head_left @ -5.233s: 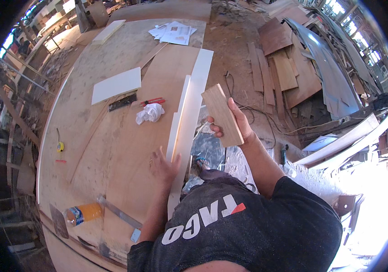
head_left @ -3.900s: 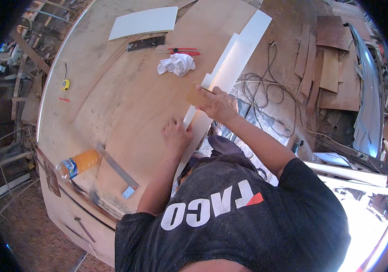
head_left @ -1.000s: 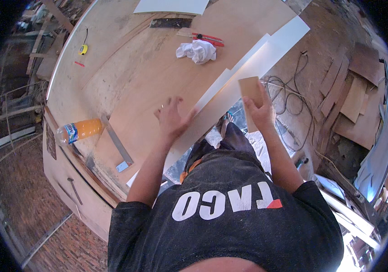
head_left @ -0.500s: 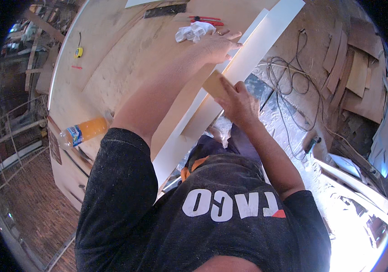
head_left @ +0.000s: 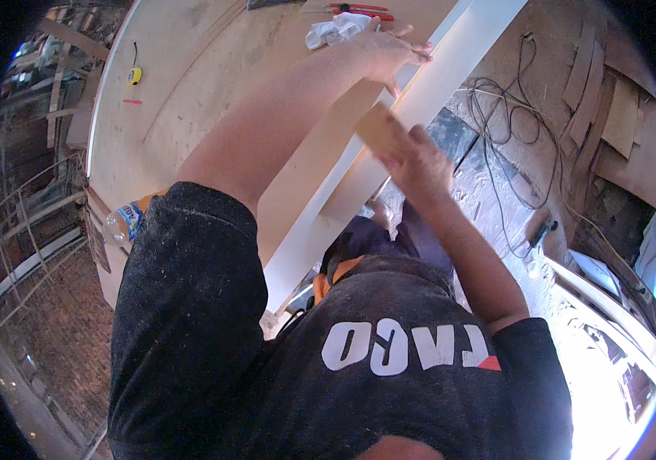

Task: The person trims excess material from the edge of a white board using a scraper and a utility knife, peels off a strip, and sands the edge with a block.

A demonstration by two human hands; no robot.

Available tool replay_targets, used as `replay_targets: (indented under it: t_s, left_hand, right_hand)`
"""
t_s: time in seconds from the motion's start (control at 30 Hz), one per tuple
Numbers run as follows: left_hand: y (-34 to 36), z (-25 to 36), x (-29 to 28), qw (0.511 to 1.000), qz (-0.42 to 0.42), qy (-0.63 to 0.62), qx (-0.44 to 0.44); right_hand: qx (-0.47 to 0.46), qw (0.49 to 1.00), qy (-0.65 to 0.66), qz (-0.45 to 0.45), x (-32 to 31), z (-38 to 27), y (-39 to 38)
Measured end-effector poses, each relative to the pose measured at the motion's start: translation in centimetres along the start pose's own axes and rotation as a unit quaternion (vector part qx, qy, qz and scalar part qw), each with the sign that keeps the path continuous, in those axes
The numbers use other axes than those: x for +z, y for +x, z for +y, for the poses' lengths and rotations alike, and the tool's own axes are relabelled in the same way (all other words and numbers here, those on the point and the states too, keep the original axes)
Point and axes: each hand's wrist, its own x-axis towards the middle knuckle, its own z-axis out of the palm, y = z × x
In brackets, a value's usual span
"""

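Note:
A long white board (head_left: 462,65) runs diagonally from the lower middle to the upper right, along the near edge of the workbench. My left hand (head_left: 389,57) rests at its far part, fingers stretched out and spread over the board's edge. In my right hand (head_left: 424,165) is a tan block (head_left: 380,130), gripped with the fingers on top. The block sits against the board's edge, nearer to me than my left hand. Its underside is hidden, and my right hand is slightly blurred.
On the workbench (head_left: 182,100) lie a white crumpled cloth (head_left: 336,31), a red cutter (head_left: 362,11) and a yellow tape measure (head_left: 135,75). A bottle of orange drink (head_left: 123,222) is partly behind my left sleeve. Cables (head_left: 508,115) and wood offcuts (head_left: 623,126) lie on the right.
The whole view has shifted a little. My left hand has slid slightly farther along the board; my right hand keeps the block at about the same spot. My sleeve now covers more of the bottle.

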Motion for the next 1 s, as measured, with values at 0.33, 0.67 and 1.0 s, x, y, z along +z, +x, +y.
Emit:
replay_targets:
  t_s: [0.33, 0.67, 1.0]
  left_hand:
    - [0.7, 0.1, -0.4, 0.999, -0.040, 0.018, -0.011]
    - [1.3, 0.2, -0.6, 0.997, -0.069, 0.008, -0.023]
    - [1.4, -0.1, 1.9, 0.999, -0.032, 0.007, -0.019]
  right_hand:
    - [-0.276, 0.953, 0.077, -0.102, 6.6, -5.1, -7.6]
    - [0.002, 1.000, -0.020, -0.020, 1.2, -0.6, 1.3]
    - [-0.170, 0.978, -0.025, -0.122, 4.4, -4.6, -4.1]
